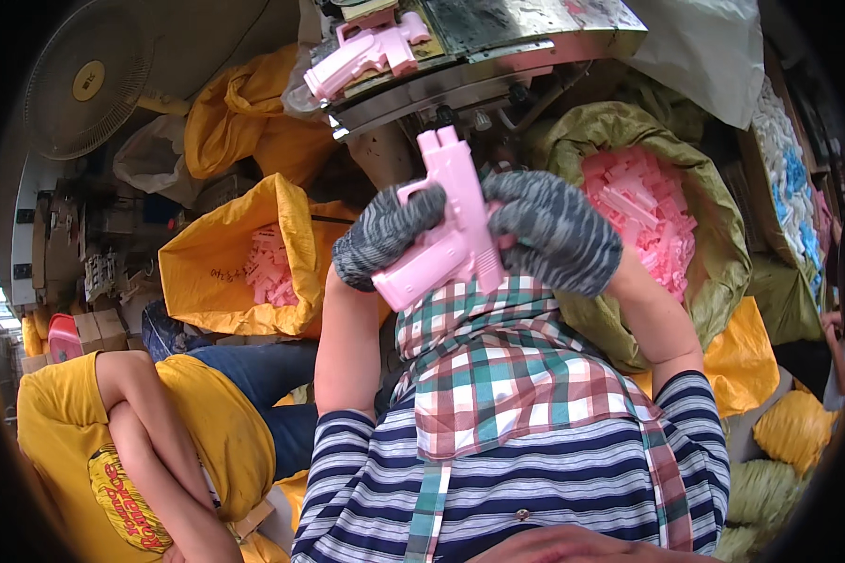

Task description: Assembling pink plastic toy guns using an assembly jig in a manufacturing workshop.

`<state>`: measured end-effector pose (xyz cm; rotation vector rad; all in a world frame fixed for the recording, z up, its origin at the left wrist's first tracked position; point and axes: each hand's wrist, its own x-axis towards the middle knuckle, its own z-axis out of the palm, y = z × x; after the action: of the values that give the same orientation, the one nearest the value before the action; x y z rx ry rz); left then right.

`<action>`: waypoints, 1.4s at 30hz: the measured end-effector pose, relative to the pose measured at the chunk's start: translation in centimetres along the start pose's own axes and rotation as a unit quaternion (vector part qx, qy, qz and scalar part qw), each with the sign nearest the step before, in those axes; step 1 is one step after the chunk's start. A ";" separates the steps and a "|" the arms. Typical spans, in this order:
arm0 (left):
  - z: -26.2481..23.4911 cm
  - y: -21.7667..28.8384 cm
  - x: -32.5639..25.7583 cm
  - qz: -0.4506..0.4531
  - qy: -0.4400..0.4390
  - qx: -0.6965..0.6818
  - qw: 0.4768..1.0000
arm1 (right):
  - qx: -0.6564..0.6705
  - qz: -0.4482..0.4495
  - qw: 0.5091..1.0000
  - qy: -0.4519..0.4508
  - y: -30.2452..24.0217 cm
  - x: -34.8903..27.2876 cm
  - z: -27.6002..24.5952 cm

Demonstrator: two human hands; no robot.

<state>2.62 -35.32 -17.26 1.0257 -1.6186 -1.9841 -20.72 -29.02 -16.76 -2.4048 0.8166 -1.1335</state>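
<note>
A pink plastic toy pistol [461,192] is held up in front of my chest, its barrel end pointing away from me and its grip slanting to the lower left. My left hand [385,236], in a grey knitted glove, is closed around it near the trigger guard. On the other side, my right hand [560,230], gloved alike, presses its bent fingers against the slide; some fingertips are hidden behind the toy. Beyond my hands, a second pink toy pistol [371,54] lies at the left of a metal worktop [498,28].
An open yellow sack [221,253] at left and an open green sack [723,216] at right hold many pink plastic parts. A person in a yellow shirt [225,403] sits at lower left with arms crossed. A fan [89,80] stands at far left.
</note>
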 end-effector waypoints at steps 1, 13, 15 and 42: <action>-1.1 -1.1 1.2 0.305 0.069 0.274 0.909 | 0.029 0.036 0.999 -0.004 0.2 0.1 -0.8; -5.2 10.4 5.4 0.101 0.332 0.713 0.609 | -0.041 0.120 0.987 0.101 2.2 1.5 -5.9; -5.4 8.4 5.1 0.194 0.393 0.718 0.540 | -0.049 0.136 0.984 0.102 3.3 3.1 -5.8; -2.5 -6.0 -2.4 -0.024 0.217 0.504 0.836 | -0.362 0.519 0.720 -0.285 15.5 -22.9 -3.2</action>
<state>6.97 -33.81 -22.48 1.6962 -2.3499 -0.6742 -40.33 -26.66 -36.38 -1.8850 2.1833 0.4430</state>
